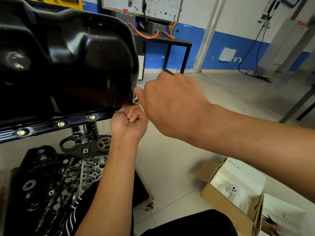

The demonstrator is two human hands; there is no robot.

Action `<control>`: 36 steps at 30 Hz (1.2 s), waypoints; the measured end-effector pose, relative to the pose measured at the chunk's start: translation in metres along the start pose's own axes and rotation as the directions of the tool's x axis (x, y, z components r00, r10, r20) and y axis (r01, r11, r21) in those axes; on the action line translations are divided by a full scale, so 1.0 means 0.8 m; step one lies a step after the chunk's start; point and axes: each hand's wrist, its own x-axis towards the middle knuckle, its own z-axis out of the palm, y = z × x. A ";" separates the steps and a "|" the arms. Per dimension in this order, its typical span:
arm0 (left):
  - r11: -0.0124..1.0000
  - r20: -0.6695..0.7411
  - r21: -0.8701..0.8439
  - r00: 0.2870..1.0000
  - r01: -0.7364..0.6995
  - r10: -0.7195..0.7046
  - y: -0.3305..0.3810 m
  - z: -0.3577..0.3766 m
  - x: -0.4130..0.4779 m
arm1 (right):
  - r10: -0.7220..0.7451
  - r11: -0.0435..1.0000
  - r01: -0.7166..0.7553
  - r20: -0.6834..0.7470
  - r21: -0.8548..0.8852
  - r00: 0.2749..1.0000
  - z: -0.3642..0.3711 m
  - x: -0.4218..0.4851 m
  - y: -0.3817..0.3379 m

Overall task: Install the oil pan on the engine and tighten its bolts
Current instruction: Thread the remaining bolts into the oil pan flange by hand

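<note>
Starting a corner bolt on the oil pan [68, 57], spares in your other fist.
Your right hand [170, 103] is curled round a thin dark tool [167, 71], whose end pokes out above the knuckles. Your fingertips sit at a shiny bolt or socket [135, 100] on the pan's corner; can't tell which. Your left hand [128, 120] is fisted just below, gripping at least one dark spare bolt [135, 119]. The pan sits up in its mounted position at upper left, with its flange [44, 127] facing you and three bolts [61, 124] in along it. Step looks like bolt fitting, partway round. Next, probably seat this one straight, then snug it. The oil filter [84, 132] under the flange has white print, too blurred to read. Text on the wall board [119, 4] is also illegible.
</note>
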 end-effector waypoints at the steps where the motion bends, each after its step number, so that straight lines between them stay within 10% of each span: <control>1: 1.000 -0.007 -0.003 1.000 0.003 -0.003 0.000 0.000 0.001 | 0.000 1.000 0.000 0.001 0.008 1.000 -0.001 -0.001 0.000; 36: 0.998 -0.087 0.058 0.996 0.003 0.003 0.003 0.001 0.004 | 0.016 0.996 -0.021 0.050 0.091 0.999 -0.001 -0.008 -0.003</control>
